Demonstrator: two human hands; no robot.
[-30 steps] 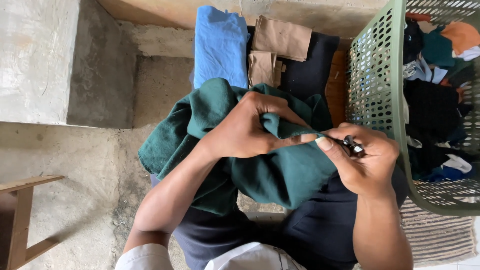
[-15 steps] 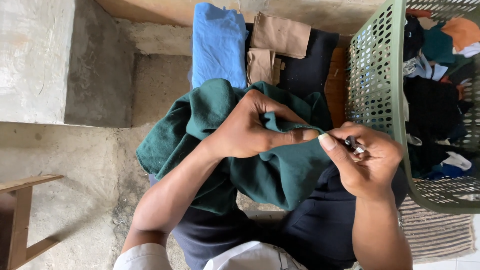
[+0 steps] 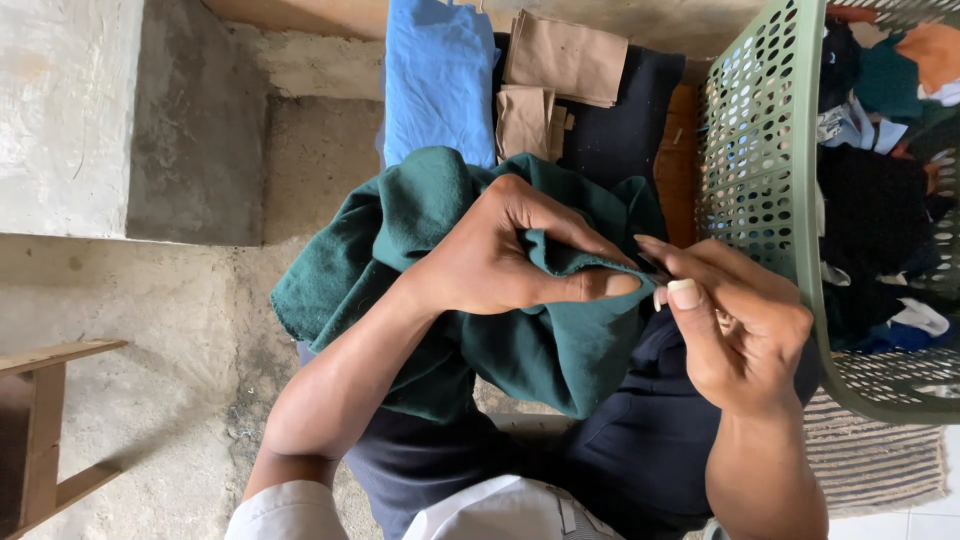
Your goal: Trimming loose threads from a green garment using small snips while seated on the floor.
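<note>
A dark green garment lies bunched on my lap. My left hand grips a fold of it, with the thumb pressed along the cloth's edge. My right hand meets that edge from the right. Its fingertips are pinched together next to my left thumb, around a small dark object that is mostly hidden. I cannot tell what that object is.
A green perforated laundry basket full of mixed clothes stands at the right. Ahead lie a folded blue cloth, tan folded pieces and a dark navy cloth. A concrete block, a wooden stool and a striped mat surround me.
My right hand has turned and its fingers now reach up to my left thumb, hiding most of the small dark object. My left hand keeps its hold on the green fold.
</note>
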